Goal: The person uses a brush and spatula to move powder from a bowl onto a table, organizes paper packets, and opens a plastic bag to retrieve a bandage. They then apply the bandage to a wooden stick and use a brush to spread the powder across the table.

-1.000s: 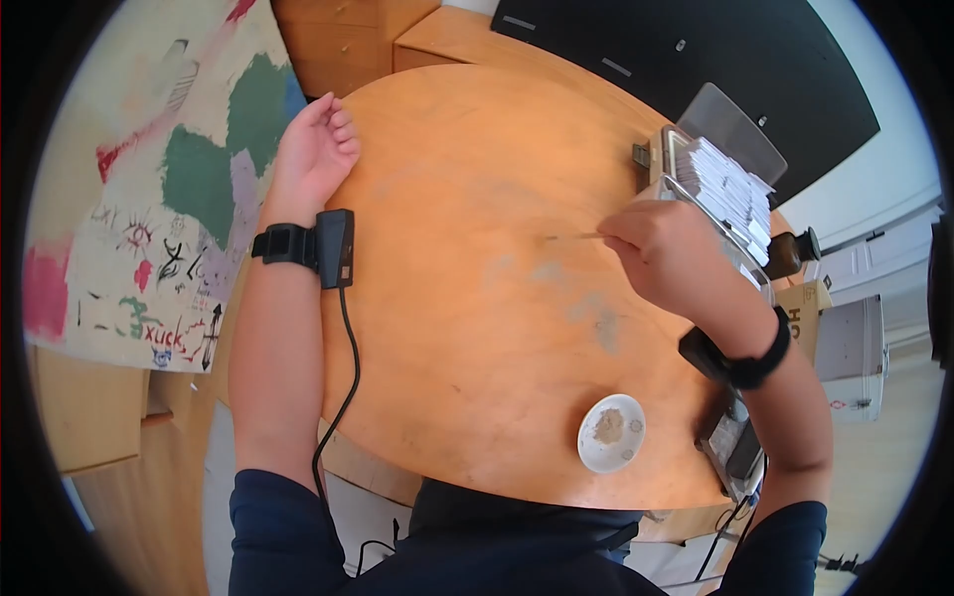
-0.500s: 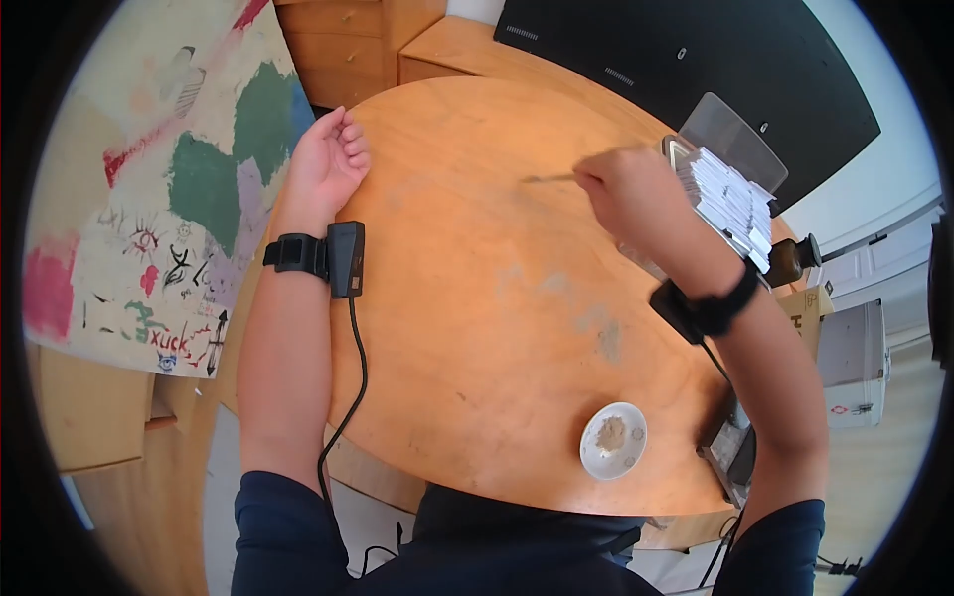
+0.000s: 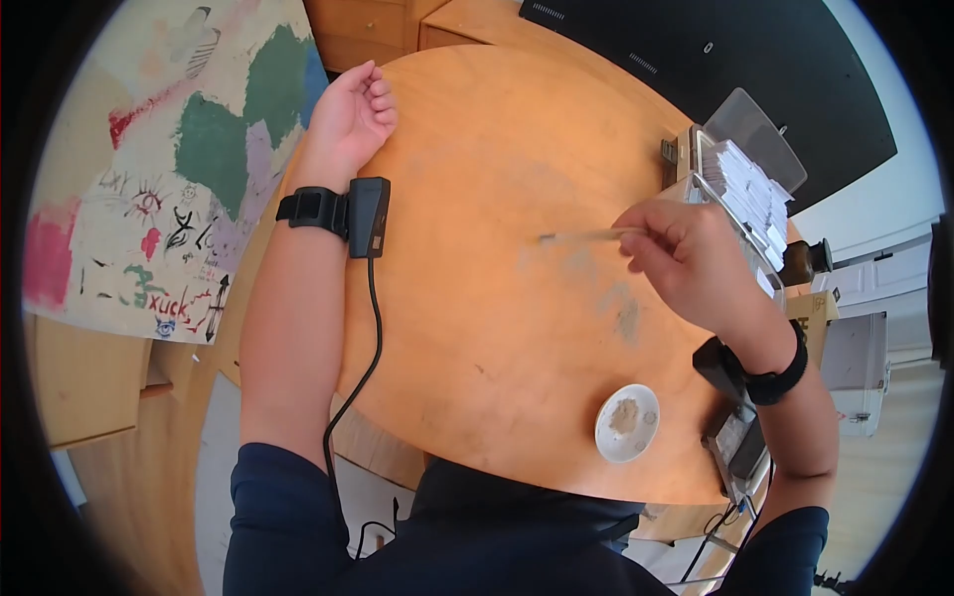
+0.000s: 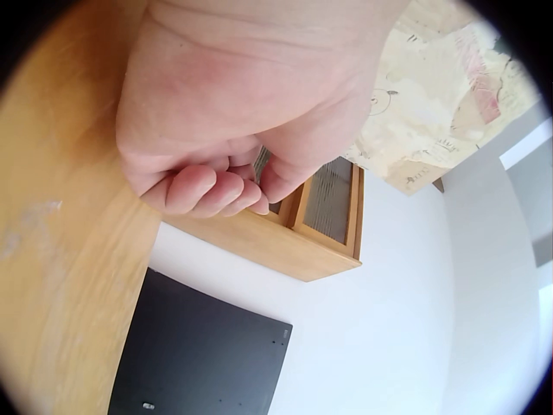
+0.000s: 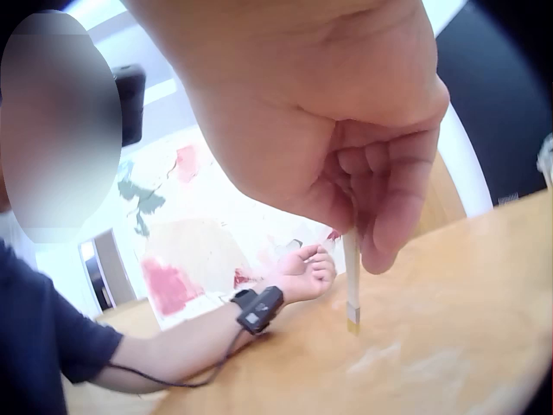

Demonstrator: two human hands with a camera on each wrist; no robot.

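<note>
Head view | right hand (image 3: 686, 260) pinching light, stiff stick (image 3: 581, 236) at its rear end | left hand (image 3: 356, 114) resting loosely curled, holding nothing

Dish (image 3: 627, 423) near table's (image 3: 477, 328) near edge; card box (image 3: 740, 194) at right edge; left hand (image 3: 353, 114) on far-left edge.

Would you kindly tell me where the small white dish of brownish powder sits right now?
In the head view, the small white dish sits near the round wooden table's near edge, on the person's right, below the right hand.
</note>
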